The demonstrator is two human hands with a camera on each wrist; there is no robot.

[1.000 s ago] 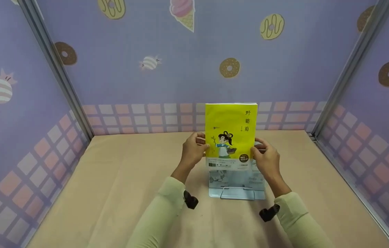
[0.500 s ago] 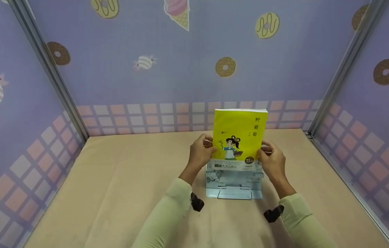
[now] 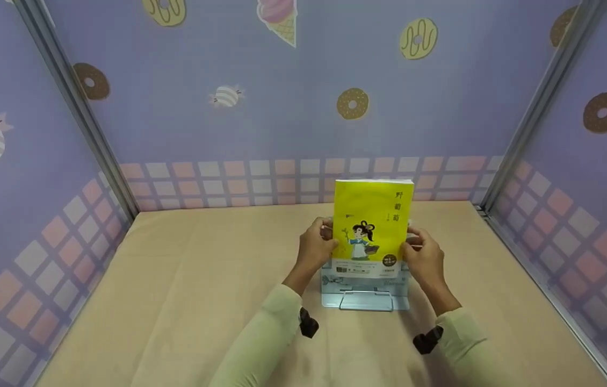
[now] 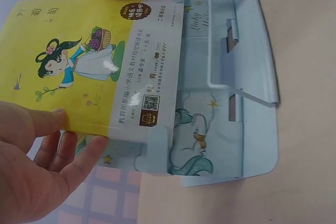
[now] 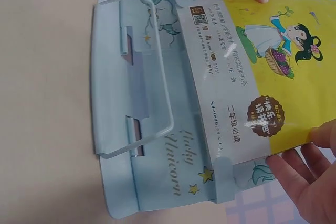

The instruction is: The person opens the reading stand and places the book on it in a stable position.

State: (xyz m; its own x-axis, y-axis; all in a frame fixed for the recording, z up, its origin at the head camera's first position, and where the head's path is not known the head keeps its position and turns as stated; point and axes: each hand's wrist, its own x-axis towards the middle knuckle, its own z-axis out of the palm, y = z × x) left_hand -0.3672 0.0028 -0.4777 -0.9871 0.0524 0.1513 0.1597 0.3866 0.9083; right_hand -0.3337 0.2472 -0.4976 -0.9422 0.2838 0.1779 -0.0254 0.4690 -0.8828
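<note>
A yellow book (image 3: 370, 223) with a cartoon girl on its cover is held upright in front of a light blue book stand (image 3: 365, 285). My left hand (image 3: 316, 248) pinches the book's left edge, thumb on the cover and fingers behind. At the opposite edge, my right hand (image 3: 425, 256) grips it the same way. Between the book's bottom edge and the stand's ledge (image 4: 258, 140) there is a gap. A clear wire holder (image 5: 163, 77) spans the ledge. Small side tabs (image 4: 159, 149) on the stand sit beside the book's lower corners. The book hides most of the stand's back panel.
The stand rests on a table with a beige cover (image 3: 217, 290). Purple walls (image 3: 196, 129) with sweets and tile prints enclose the back and sides, with metal posts (image 3: 75, 107) at the corners. A black wrist camera (image 3: 308, 323) is strapped at each cuff.
Both hands have lowered the book toward the stand's ledge, covering more of the panel. Earlier the book also shifted right over the stand. The head view turned slightly.
</note>
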